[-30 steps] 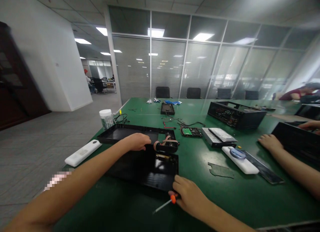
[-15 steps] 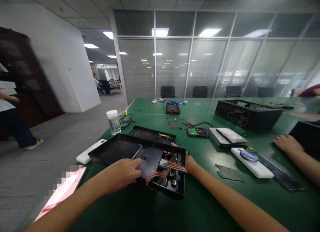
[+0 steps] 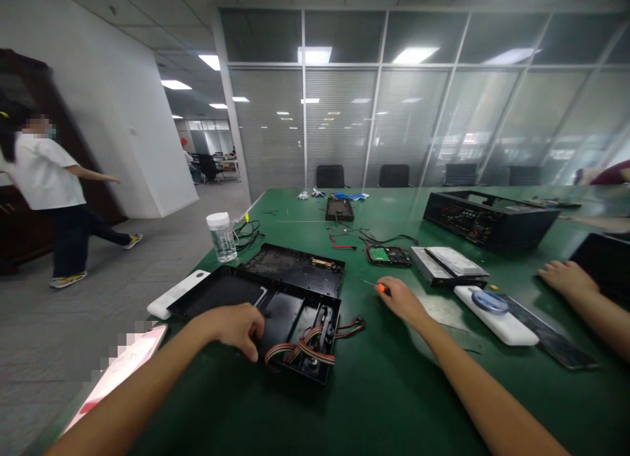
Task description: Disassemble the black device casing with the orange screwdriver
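Observation:
My left hand [image 3: 236, 328] is at the near side of a shallow black metal casing [image 3: 278, 315], thumb and fingers apart, gripping nothing that I can see. The casing rests on the green table, with striped ribbon cables [image 3: 308, 344] at its right end and a loose connector beyond its wall. Behind it lies a flat black cover [image 3: 290, 266]. Off to the right, my right hand [image 3: 401, 300] holds a screwdriver [image 3: 380, 287] with an orange handle, its thin shaft pointing left. Fingers hide most of the handle.
A lidded clear bottle [image 3: 222, 238] stands at the table's left side. Beyond my right hand are a green circuit board [image 3: 386, 255], a silver drive unit [image 3: 449, 266], a white device [image 3: 496, 317] and a large black chassis [image 3: 487, 220]. Another person's hand [image 3: 566, 275] rests far right.
The casing has come down and slightly left onto the table. My right hand has left it, moved right and now holds the screwdriver. A walking person shows more fully at left.

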Motion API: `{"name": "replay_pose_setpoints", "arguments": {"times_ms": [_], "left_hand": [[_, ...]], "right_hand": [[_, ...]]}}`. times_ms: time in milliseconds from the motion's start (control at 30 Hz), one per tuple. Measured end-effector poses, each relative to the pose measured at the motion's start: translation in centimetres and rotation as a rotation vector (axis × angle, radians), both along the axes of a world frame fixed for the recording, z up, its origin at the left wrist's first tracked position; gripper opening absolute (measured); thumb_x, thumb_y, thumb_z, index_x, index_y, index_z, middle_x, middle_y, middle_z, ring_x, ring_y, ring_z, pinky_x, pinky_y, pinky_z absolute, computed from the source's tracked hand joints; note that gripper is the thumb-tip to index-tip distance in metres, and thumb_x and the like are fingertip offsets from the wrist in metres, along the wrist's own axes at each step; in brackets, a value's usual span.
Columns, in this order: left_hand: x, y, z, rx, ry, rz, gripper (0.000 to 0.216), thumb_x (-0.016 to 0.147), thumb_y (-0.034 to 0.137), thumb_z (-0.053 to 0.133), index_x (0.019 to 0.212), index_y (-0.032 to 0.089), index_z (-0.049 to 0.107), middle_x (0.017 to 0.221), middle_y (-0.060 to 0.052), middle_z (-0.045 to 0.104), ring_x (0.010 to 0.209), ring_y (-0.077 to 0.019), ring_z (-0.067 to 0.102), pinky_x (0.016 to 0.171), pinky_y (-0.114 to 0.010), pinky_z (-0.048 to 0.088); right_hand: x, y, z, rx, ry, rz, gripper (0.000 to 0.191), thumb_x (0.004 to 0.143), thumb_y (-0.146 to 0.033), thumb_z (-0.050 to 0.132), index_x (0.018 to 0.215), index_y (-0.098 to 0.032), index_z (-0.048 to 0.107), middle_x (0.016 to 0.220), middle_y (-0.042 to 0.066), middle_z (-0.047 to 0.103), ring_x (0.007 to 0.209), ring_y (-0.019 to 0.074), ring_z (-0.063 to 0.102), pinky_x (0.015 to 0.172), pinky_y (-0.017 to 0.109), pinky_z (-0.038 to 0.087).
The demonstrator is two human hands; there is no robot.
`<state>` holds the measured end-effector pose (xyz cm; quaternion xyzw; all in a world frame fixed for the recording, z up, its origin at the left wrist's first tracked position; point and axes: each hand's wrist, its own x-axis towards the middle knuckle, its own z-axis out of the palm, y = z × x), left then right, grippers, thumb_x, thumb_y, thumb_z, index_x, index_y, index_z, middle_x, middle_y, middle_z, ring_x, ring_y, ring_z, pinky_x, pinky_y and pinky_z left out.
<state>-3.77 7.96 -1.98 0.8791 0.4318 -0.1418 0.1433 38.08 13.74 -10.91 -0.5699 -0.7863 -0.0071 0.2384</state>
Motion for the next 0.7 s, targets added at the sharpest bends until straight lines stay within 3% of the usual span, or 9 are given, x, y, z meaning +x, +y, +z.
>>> {"name": "replay_pose_setpoints", "arguments": {"times_ms": [67,167,267,400,700], "left_hand": [[0.5,2.6,-0.1,0.01,-0.12,0.034,0.032,0.077,0.045,0.054,0.098,0.022,0.061,0.084,0.0,0.063,0.071,-0.0147,0.058,0.059,-0.021,0.042],[2.2,5.6,-1.8,0.38,-0.156,0.131,0.029,0.081,0.04,0.05,0.097,0.018,0.061,0.087,-0.005,0.063,0.081,-0.0177,0.058,0.072,-0.025,0.043],[4.1,6.9,-4.4,0.565,-0.059,0.211,0.025,0.081,0.036,0.05,0.083,0.015,0.064,0.088,-0.01,0.063,0.086,-0.0216,0.058,0.076,-0.029,0.044],[5.4,7.2,-6.4,0.642,-0.005,0.275,0.027,0.085,0.026,0.042,0.079,0.011,0.064,0.084,-0.014,0.062,0.082,-0.0229,0.06,0.075,-0.032,0.047],[5.8,7.0,-5.6,0.651,0.029,0.175,0.023,0.085,0.016,0.04,0.078,0.01,0.061,0.08,-0.013,0.062,0.078,-0.0219,0.061,0.07,-0.031,0.047]], "right_hand": [[-0.6,-0.2,0.1,-0.023,0.067,0.033,0.022,0.081,-0.021,0.045,0.095,-0.017,0.06,0.1,0.009,0.061,0.096,0.0206,0.053,0.088,0.033,0.039],[-1.5,-0.6,0.1,-0.034,0.126,0.064,0.021,0.08,-0.02,0.045,0.094,-0.017,0.061,0.098,0.008,0.061,0.095,0.0207,0.053,0.087,0.034,0.039],[-1.8,-0.7,0.1,-0.047,0.156,0.076,0.022,0.08,-0.019,0.045,0.095,-0.018,0.061,0.1,0.008,0.061,0.096,0.0204,0.053,0.088,0.035,0.038],[-1.7,-0.6,0.1,-0.058,0.149,0.062,0.022,0.08,-0.018,0.045,0.095,-0.018,0.061,0.1,0.008,0.061,0.096,0.0203,0.053,0.087,0.034,0.039],[-1.6,-0.7,0.3,-0.057,0.162,0.067,0.021,0.08,-0.019,0.046,0.094,-0.018,0.061,0.099,0.008,0.061,0.096,0.02,0.053,0.086,0.033,0.039]]}}
